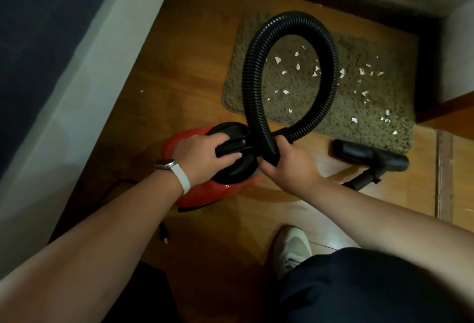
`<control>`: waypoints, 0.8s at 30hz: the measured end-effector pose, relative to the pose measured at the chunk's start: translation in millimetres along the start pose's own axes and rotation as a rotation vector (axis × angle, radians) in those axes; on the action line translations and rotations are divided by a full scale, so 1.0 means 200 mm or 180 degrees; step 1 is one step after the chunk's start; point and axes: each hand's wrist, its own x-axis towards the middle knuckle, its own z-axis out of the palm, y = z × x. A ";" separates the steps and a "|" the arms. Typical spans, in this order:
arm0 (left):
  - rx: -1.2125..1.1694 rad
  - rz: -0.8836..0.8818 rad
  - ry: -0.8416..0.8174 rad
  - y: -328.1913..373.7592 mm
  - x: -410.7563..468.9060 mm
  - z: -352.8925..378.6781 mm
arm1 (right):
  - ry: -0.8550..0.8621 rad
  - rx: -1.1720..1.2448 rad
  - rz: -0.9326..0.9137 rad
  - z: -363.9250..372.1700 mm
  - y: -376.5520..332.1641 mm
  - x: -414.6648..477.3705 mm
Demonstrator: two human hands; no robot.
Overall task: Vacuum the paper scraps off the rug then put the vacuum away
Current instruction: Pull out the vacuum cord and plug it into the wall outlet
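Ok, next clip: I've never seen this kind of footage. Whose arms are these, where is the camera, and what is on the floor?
There is one view, from a camera worn on a person's head and looking down, so the two arms are that person's own. The left hand grips the black handle on top of a red vacuum. The right hand grips the black ribbed hose close to the vacuum, and the hose loops up over a green-brown rug. White paper scraps lie scattered on the rug, so it is not yet clean. The floor nozzle lies at the rug's near edge, held by no one. A shoe shows at the bottom.
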 end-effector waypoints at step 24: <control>-0.0507 -0.0106 0.0162 -0.37 -0.27 -0.08 | 0.0444 -0.1028 -0.2269 -0.12 -0.41 0.08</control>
